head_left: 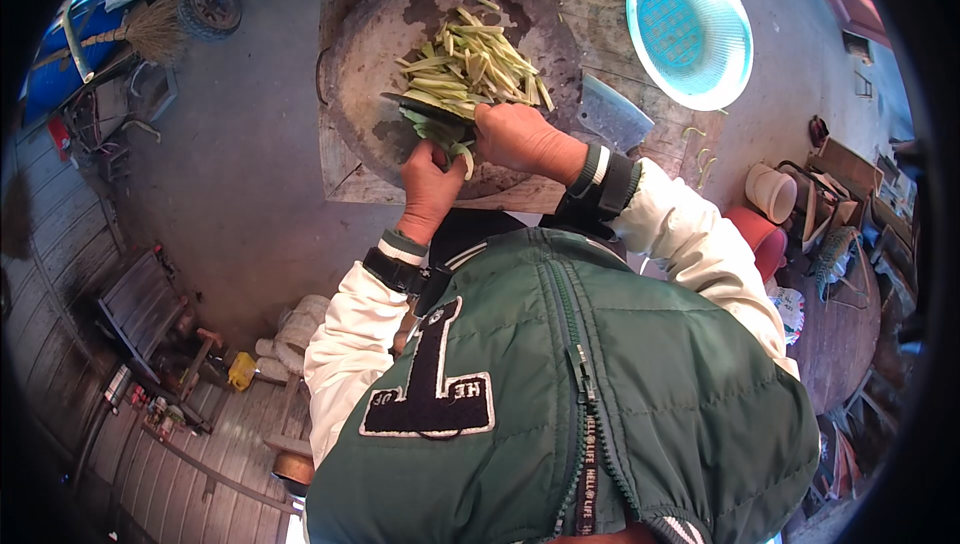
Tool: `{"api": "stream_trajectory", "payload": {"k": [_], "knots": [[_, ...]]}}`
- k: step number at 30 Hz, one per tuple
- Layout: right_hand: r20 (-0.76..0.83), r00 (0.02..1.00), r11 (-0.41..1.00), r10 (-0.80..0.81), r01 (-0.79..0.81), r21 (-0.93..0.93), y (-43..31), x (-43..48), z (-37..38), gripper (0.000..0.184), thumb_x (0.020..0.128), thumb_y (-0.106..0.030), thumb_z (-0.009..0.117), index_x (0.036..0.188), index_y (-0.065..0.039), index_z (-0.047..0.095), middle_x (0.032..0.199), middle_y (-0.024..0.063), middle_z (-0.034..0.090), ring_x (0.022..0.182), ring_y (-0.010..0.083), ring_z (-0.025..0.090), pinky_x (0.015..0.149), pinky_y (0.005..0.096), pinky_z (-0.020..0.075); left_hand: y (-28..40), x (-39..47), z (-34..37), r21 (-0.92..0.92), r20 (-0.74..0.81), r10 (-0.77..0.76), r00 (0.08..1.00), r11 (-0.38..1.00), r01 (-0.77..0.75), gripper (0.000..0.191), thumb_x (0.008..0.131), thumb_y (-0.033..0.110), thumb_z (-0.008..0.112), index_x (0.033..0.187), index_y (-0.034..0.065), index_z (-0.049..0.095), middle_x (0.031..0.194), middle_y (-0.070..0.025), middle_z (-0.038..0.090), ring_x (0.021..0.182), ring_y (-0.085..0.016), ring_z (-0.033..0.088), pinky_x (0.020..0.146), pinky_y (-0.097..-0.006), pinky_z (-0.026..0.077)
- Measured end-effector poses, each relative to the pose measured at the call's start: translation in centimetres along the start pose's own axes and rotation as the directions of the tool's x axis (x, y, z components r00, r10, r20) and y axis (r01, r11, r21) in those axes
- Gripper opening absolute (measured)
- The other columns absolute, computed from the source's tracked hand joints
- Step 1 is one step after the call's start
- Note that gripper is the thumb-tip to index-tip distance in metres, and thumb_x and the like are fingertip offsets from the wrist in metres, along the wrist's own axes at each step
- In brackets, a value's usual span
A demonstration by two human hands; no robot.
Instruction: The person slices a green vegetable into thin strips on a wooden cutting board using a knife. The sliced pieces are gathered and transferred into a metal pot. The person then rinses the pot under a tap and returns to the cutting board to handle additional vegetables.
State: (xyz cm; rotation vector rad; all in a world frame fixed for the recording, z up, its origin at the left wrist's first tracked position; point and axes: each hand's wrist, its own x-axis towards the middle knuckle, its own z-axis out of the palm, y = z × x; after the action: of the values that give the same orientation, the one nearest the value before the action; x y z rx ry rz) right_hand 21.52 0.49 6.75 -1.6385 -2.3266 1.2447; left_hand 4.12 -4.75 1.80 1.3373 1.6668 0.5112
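A heap of pale green vegetable strips (480,60) lies on a round, stained chopping board (367,71). My right hand (521,137) grips a dark-bladed knife (424,106), whose blade points left along the near side of the heap. The handle is hidden in my fist. Just below the blade, my left hand (433,180) pinches a green vegetable piece (435,130) with a pale end curling by the fingers. To the right of the board, a cleaver (613,113) rests with its broad blade flat.
The board stands on a wooden table (607,19). A light-blue plastic basket (690,30) sits at its right edge, near a few vegetable scraps (703,161). Left on the floor are a straw broom (154,26) and a wheel (210,10). A white bucket (771,191) is to the right.
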Motion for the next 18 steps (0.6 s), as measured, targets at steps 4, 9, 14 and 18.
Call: {"api": "stream_trajectory", "payload": {"k": [4, 9, 14, 18], "knots": [[0.024, 1.000, 1.000, 0.004, -0.004, 0.003, 0.0, 0.1, -0.2, 0.018, 0.073, -0.018, 0.055, 0.076, 0.000, 0.053, 0.067, 0.0195, 0.059, 0.066, 0.0385, 0.058, 0.061, 0.0449, 0.0467, 0.5, -0.4, -0.2, -0.241, 0.034, -0.038, 0.999, 0.970, 0.045, 0.024, 0.069, 0.009, 0.069, 0.076, 0.0006, 0.047, 0.060, -0.0044, 0.052, 0.050, -0.015, 0.052, 0.046, -0.0288, 0.043], [0.035, 0.999, 0.999, 0.024, -0.025, 0.024, -0.1, 0.1, -0.5, 0.020, 0.073, -0.019, 0.056, 0.076, 0.001, 0.053, 0.069, 0.0202, 0.059, 0.069, 0.0386, 0.058, 0.063, 0.0447, 0.0467, 0.8, -1.3, -1.7, -0.525, 0.142, -0.069, 0.987, 0.841, 0.134, 0.019, 0.078, 0.007, 0.064, 0.083, 0.0019, 0.046, 0.069, -0.0038, 0.055, 0.048, -0.009, 0.053, 0.040, -0.0193, 0.041], [0.065, 0.997, 0.999, 0.040, -0.041, 0.028, 0.0, 0.2, -0.8, 0.023, 0.072, -0.021, 0.059, 0.077, 0.001, 0.053, 0.070, 0.0207, 0.059, 0.071, 0.0388, 0.058, 0.065, 0.0441, 0.0468, -0.1, -0.6, -2.0, -0.480, 0.041, -0.172, 0.984, 0.860, 0.171, 0.020, 0.076, 0.007, 0.067, 0.080, 0.0016, 0.048, 0.067, -0.0031, 0.054, 0.050, -0.009, 0.052, 0.042, -0.0211, 0.042], [0.072, 0.996, 0.998, 0.053, -0.055, 0.025, 0.0, 0.4, -0.7, 0.025, 0.071, -0.023, 0.061, 0.078, 0.000, 0.053, 0.071, 0.0209, 0.059, 0.072, 0.0390, 0.058, 0.065, 0.0438, 0.0468, -0.9, 0.0, -1.5, -0.117, -0.144, -0.028, 0.989, 0.993, 0.011, 0.022, 0.070, 0.009, 0.069, 0.076, 0.0022, 0.049, 0.060, -0.0034, 0.052, 0.050, -0.012, 0.051, 0.047, -0.0266, 0.042]]}}
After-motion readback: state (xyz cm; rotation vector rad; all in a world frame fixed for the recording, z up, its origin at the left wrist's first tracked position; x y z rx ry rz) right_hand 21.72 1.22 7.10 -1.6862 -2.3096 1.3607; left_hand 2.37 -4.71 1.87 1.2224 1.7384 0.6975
